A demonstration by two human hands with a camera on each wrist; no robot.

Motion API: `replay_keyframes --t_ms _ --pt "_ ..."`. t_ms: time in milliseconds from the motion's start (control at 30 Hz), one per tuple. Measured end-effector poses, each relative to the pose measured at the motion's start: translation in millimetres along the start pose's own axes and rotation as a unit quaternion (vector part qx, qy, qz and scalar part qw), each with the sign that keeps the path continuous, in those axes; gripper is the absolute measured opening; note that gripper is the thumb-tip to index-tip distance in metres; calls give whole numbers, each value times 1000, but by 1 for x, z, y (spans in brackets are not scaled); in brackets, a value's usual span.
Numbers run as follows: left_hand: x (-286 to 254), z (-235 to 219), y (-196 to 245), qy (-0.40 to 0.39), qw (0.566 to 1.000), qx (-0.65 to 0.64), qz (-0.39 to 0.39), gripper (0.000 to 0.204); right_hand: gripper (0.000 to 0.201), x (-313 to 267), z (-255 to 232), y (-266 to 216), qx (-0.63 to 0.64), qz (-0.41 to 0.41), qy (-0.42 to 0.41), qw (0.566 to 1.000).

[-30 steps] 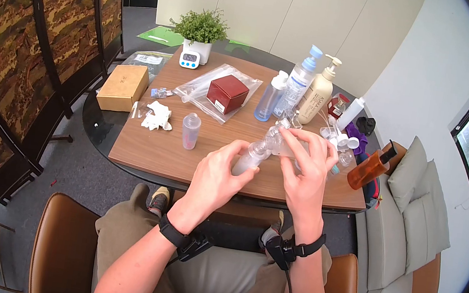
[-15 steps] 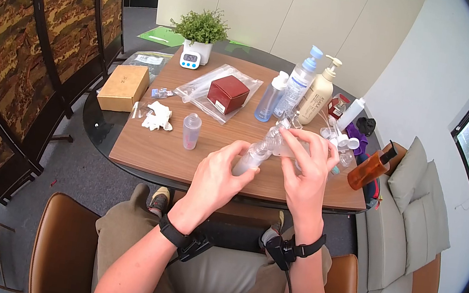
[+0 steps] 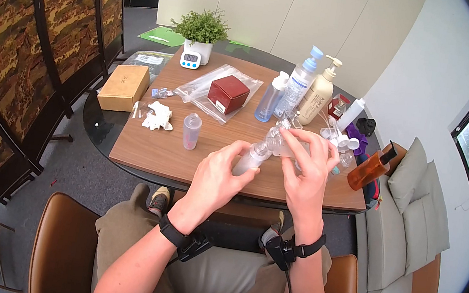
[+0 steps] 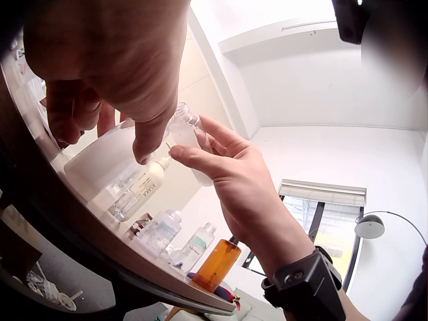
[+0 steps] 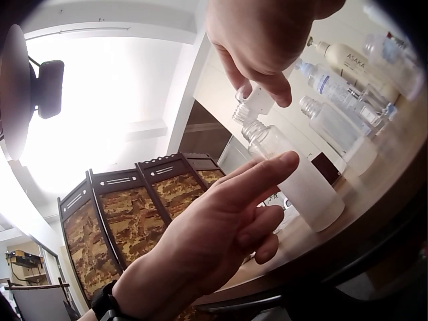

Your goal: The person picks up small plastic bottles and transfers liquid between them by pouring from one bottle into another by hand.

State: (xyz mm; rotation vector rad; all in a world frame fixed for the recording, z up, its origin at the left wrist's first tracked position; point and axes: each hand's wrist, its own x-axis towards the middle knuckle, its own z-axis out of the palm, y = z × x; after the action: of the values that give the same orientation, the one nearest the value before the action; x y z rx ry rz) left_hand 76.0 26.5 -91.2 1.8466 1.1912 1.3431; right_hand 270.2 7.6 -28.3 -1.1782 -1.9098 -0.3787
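My left hand (image 3: 216,171) holds an open frosted bottle (image 5: 304,184) with thumb and fingers around its sides, close over the table's near edge. Pinched between my right thumb and fingertips is a smaller clear bottle (image 4: 192,137). My right hand (image 5: 267,40) keeps this one tipped, its threaded mouth right at the mouth of the frosted bottle. Another uncapped translucent bottle (image 3: 190,134) stands upright to the left of my hands. Beyond the right hand are several clear bottles and white caps (image 3: 344,141), partly hidden by its fingers.
At the back right stand a blue pump bottle (image 3: 270,97), a tall clear bottle (image 3: 295,86) and a cream pump bottle (image 3: 317,98). An amber bottle (image 3: 368,170) is at the right edge. A dark red box (image 3: 228,93), crumpled tissue (image 3: 158,116) and cardboard box (image 3: 123,88) lie leftward.
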Motion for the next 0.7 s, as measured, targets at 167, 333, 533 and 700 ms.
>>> replay_keyframes --t_ms 167,333,533,700 --pt "0 0 2 0 1000 -2 -3 45 50 0 0 0 -1 1 0 1000" --pt "0 0 1 2 1000 -2 -2 45 50 0 0 -1 0 0 1 1000" --pt "0 0 0 4 1000 -1 2 45 50 0 1 0 -1 -2 3 1000" --pt "-1 -1 1 0 1000 -1 -3 45 50 0 0 -1 -1 -2 5 1000"
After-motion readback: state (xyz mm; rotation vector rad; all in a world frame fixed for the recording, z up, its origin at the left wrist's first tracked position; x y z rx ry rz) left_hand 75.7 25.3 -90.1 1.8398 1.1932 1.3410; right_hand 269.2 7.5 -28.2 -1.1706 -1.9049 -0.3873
